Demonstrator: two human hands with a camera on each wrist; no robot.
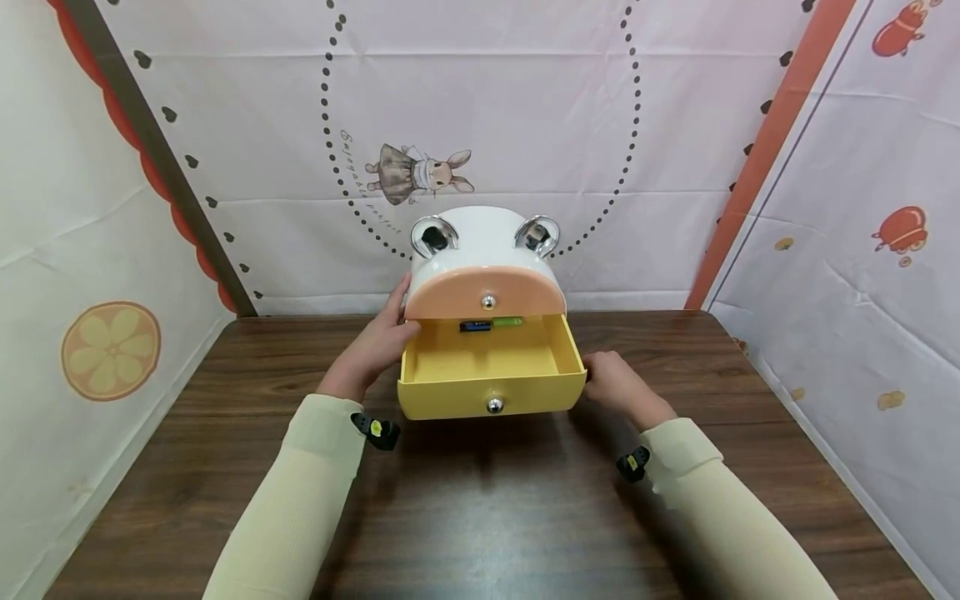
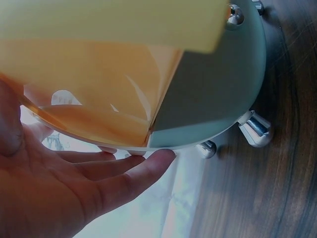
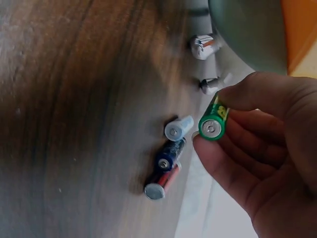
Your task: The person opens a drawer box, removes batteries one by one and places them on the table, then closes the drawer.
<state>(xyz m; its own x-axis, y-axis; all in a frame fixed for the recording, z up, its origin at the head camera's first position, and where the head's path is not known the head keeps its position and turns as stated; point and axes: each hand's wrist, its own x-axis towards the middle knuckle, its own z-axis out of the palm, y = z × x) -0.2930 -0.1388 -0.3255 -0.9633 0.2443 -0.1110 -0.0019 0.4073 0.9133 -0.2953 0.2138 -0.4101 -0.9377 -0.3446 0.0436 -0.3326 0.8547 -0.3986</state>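
A small white chest [image 1: 480,237] with silver-ringed eyes stands on the table, its yellow drawer [image 1: 491,400] pulled out. Toward the back of that drawer lie a dark blue battery [image 1: 476,326] and a green battery [image 1: 507,322]. My left hand [image 1: 378,337] touches the chest's left side, fingers [image 2: 133,181] fairly straight along it and thumb near the drawer's edge. On the chest's right, my right hand [image 1: 618,383] pinches another green battery [image 3: 213,121] between thumb and fingertip. Close by on the table are a pale battery [image 3: 178,128], a blue battery [image 3: 171,153] and a red battery [image 3: 162,183].
Above the yellow drawer is a shut orange drawer [image 1: 450,296] with a silver knob. Short silver feet [image 2: 256,130] raise the chest off the brown wooden table [image 1: 480,517]. Printed white cloth [image 1: 525,125] hangs behind and at both sides.
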